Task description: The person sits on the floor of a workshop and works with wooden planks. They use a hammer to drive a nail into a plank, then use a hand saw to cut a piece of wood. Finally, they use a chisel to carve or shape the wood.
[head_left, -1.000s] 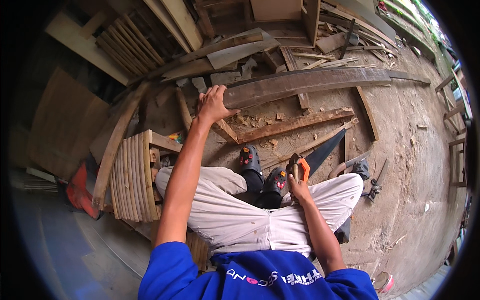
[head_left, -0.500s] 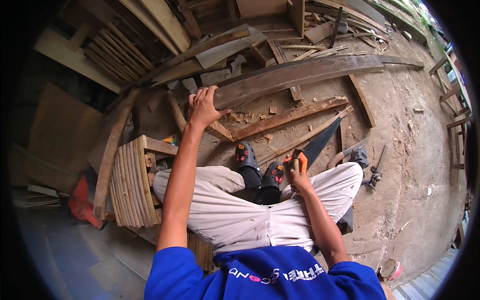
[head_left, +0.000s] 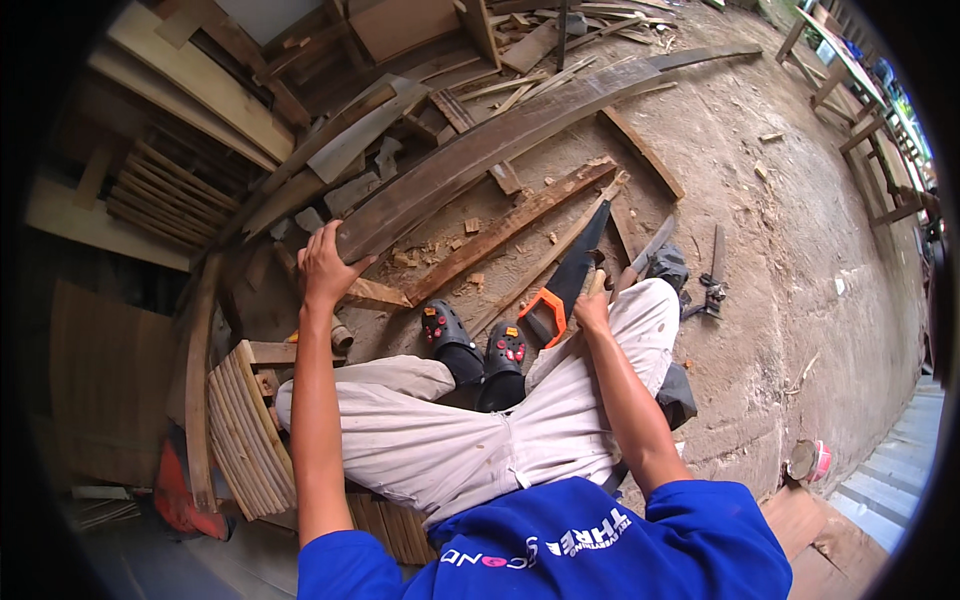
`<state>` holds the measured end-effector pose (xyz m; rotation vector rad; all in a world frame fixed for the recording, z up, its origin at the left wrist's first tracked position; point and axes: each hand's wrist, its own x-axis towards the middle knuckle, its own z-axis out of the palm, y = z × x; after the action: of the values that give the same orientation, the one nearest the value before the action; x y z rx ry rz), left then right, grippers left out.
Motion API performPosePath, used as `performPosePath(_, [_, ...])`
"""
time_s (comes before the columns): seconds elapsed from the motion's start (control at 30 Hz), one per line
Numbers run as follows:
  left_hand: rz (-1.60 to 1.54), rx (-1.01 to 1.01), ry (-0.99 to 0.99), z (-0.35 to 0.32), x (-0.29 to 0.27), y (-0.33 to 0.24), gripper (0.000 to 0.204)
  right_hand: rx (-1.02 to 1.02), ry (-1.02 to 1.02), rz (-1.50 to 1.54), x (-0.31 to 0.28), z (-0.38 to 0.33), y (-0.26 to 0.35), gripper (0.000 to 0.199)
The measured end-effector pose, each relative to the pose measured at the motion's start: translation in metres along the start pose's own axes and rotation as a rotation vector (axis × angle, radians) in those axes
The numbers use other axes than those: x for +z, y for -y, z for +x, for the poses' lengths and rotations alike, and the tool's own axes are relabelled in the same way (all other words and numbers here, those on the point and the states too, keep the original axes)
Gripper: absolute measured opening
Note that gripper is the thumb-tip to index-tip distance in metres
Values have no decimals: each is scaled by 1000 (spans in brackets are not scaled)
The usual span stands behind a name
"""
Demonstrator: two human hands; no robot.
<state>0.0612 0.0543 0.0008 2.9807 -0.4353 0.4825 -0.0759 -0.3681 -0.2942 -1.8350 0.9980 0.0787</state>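
My left hand [head_left: 325, 265] grips the near end of a long, dark wooden beam [head_left: 480, 150], thumb on one side and fingers over the top. My right hand [head_left: 592, 310], in front of my right knee, is closed around a short tan piece that looks wooden [head_left: 597, 284]; the fingers hide most of it. Just left of that hand a handsaw with an orange-edged handle [head_left: 543, 318] and dark blade [head_left: 580, 262] lies pointing away from me, apart from the palm.
Scrap timbers [head_left: 520, 230] and wood chips lie beyond my feet. A knife-like blade [head_left: 655, 245] and a metal tool [head_left: 714, 285] are right of my knee. A slatted wooden piece [head_left: 245, 425] stands at my left. Benches [head_left: 850, 100] line the far right.
The saw's handle has come away from my right hand and turned beside it, while the tan piece stays in my fingers. My left hand keeps the beam's end. The whole view has shifted.
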Motion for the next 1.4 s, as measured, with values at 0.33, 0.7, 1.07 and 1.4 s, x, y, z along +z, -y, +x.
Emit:
performPosePath(0.33, [-20,44,160,-4,-21,-2,105,222,112,864,-21,-3,-1,9])
performPosePath(0.7, [-409,355,330,23,-66,-97,100,-177,286,1254,-195,-144,99,22])
performPosePath(1.07, [-817,473,227,9,-75,-173,74,-29,-412,462,-155,-37,5,21])
performPosePath(1.4, [-777,257,59,-41,-115,-93,49,429,-308,-213,-75,-88,-107,82])
